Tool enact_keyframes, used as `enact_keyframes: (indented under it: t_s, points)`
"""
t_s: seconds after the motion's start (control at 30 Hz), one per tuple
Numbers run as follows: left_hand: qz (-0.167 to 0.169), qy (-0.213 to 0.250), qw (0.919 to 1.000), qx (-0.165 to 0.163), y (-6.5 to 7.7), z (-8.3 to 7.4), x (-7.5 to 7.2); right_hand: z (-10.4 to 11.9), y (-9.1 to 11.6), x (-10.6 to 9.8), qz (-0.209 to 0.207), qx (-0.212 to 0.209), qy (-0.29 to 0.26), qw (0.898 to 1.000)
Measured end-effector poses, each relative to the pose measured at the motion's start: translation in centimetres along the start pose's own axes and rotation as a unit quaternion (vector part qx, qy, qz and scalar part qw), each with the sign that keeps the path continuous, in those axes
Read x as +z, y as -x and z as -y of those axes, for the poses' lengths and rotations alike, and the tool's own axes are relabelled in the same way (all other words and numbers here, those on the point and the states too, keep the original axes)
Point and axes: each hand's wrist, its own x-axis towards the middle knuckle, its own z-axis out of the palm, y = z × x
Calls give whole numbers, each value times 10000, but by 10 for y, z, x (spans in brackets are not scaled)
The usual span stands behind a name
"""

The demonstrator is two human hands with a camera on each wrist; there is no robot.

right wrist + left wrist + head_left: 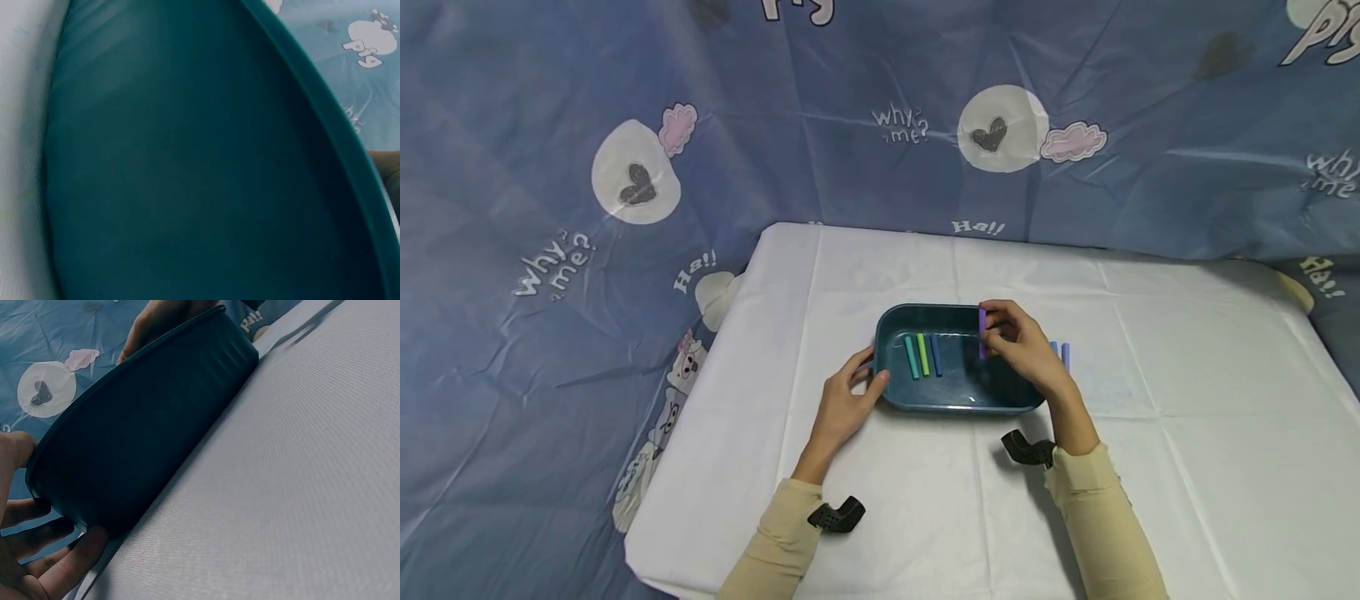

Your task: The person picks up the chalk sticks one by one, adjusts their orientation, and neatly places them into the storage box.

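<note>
A dark teal plastic tray point(958, 400) sits on the white cloth. My left hand point(842, 408) holds its left end, thumb near the front corner and fingers round the outer wall; these fingers point(69, 565) also show in the left wrist view. Over the tray's right half, my right hand point(1028, 354) pinches a slim purple stick point(982, 333) held nearly upright in the head view. A teal stick point(912, 358), a lime green stick point(922, 355) and a dark blue stick point(936, 356) lie side by side inside. The tray wall point(187, 150) hides the right hand in the right wrist view.
Right of the tray, a light blue stick point(1054, 347) and a violet stick point(1065, 357) lie on the white cloth point(1150, 483), partly behind the right hand. A blue printed curtain point(850, 167) hangs behind and at the left. Black cameras point(837, 515) are worn on both wrists.
</note>
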Motion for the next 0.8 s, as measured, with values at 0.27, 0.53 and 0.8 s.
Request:
enact_keyframes:
  t_s: [0.27,0.53,0.8]
  points:
    - [31,-23,10000,-74,-3,9,1,2,-3,4,29,-23,22,10000]
    - [-70,-48,9999,-115,-9,38,8,5,-4,6,105,-40,92,9999]
    - [-115,-112,9999,-34,-8,39,7,1,-8,11,418,226,408,9980]
